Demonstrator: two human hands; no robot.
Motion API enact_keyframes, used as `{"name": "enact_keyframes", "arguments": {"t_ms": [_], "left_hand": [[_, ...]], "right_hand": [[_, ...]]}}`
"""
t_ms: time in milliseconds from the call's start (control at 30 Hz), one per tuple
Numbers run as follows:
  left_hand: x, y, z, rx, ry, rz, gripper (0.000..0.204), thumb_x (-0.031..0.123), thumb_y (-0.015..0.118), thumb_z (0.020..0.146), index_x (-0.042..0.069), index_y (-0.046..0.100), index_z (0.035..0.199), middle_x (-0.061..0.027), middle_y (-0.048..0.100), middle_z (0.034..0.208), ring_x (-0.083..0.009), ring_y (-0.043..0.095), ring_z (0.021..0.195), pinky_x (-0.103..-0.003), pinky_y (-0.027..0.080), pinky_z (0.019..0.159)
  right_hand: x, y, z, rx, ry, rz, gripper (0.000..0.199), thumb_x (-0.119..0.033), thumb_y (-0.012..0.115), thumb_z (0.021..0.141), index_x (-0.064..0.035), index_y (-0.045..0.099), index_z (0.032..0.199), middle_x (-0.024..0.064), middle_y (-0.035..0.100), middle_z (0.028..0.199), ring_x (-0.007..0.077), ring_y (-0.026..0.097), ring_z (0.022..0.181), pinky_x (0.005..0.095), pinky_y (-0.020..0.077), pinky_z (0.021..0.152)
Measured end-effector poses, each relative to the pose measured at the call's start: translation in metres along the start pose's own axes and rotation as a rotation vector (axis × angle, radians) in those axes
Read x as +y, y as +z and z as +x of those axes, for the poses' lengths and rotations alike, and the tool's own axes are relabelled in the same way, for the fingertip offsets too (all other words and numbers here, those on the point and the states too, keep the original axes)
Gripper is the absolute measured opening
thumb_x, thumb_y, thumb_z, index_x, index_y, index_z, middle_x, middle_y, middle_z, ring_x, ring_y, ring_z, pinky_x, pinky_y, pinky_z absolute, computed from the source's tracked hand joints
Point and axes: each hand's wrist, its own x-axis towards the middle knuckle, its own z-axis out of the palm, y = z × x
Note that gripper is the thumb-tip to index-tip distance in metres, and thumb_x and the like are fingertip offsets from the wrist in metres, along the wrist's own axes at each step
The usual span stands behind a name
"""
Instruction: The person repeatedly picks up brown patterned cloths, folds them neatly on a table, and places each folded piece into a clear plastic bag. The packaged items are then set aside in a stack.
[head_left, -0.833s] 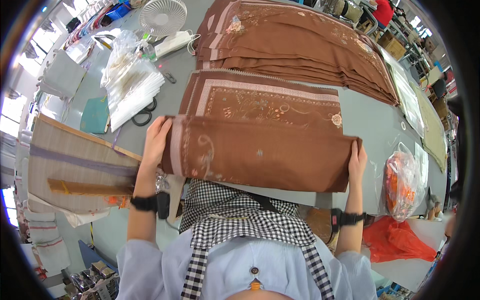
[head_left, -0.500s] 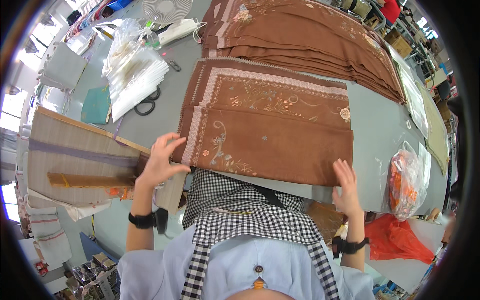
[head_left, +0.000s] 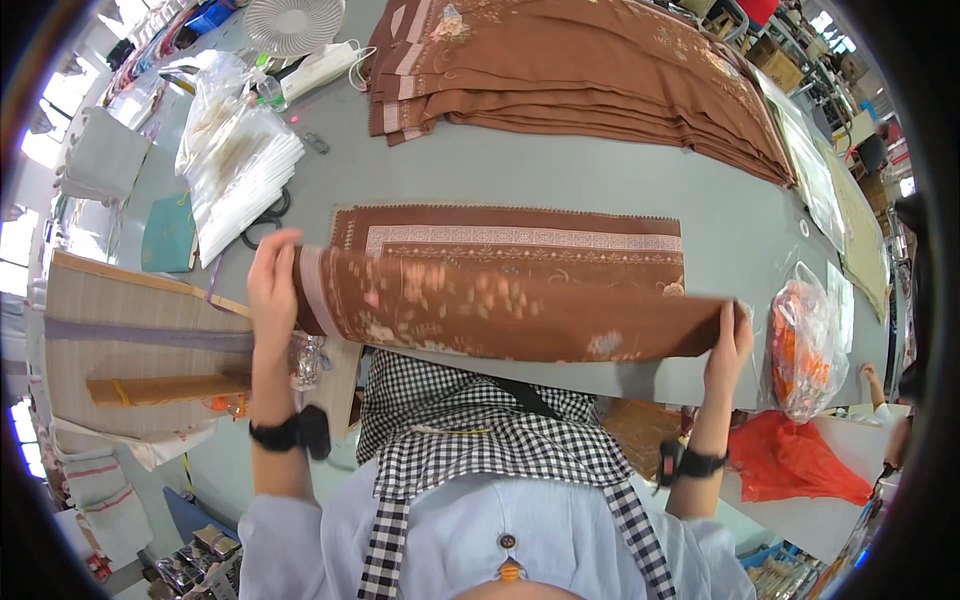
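A folded brown floral scarf (head_left: 480, 312) is stretched between my two hands at the near edge of the grey table. My left hand (head_left: 272, 287) is closed round its left end, beside the pale border band. At the opposite end, my right hand (head_left: 733, 335) pinches the corner. The held layer is raised, and its print is blurred by motion. Behind it, the far part of the scarf lies flat, showing a pale patterned border and a toothed edge. A stack of similar brown floral cloths (head_left: 580, 90) lies farther back.
Left on the table (head_left: 520, 178) are clear plastic bags (head_left: 240, 165), dark scissors (head_left: 268, 215), a teal booklet (head_left: 168, 235) and a white fan (head_left: 293, 25). To the right sits a clear bag with orange contents (head_left: 800, 350), above a red plastic bag (head_left: 795, 460). Another person's hand (head_left: 872, 375) shows far right.
Both hands have gone from open beside the flat scarf to gripping its ends. The near layer is lifted and folded over, and the scarf has come away from the stack toward me.
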Motion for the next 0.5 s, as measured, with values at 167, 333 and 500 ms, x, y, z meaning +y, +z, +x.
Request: {"name": "enact_keyframes", "arguments": {"t_ms": [167, 333, 500], "left_hand": [[-0.049, 0.079, 0.045, 0.005, -0.16, 0.364, 0.021, 0.015, 0.044, 0.099, 0.007, 0.054, 0.115, -0.0174, 0.064, 0.096, -0.0354, 0.061, 0.087, -0.039, 0.047, 0.078], [-0.038, 0.103, 0.044, 0.035, 0.215, 0.749, 0.028, 0.021, 0.049, 0.097, 0.007, 0.052, 0.122, -0.0143, 0.058, 0.118, -0.0314, 0.056, 0.105, -0.041, 0.047, 0.082], [0.048, 0.138, -0.009, -0.216, 0.479, 0.134, 0.039, 0.018, 0.067, 0.084, 0.006, 0.055, 0.12, -0.012, 0.057, 0.118, -0.0284, 0.054, 0.11, -0.042, 0.041, 0.094]], "right_hand": [[0.044, 0.081, 0.066, 0.019, -0.119, -0.487, 0.027, -0.022, 0.051, 0.099, 0.0001, 0.06, 0.112, 0.0201, 0.067, 0.097, 0.0335, 0.065, 0.087, 0.0373, 0.0499, 0.078], [0.056, 0.092, 0.068, 0.022, -0.451, -0.756, 0.036, -0.028, 0.058, 0.095, -0.0035, 0.055, 0.122, 0.0183, 0.063, 0.111, 0.0344, 0.062, 0.097, 0.0396, 0.0506, 0.081], [0.031, 0.036, 0.011, -0.177, -0.043, -0.913, 0.049, -0.031, 0.063, 0.093, 0.0029, 0.051, 0.126, 0.0179, 0.063, 0.111, 0.0301, 0.063, 0.096, 0.0394, 0.0508, 0.078]]}}
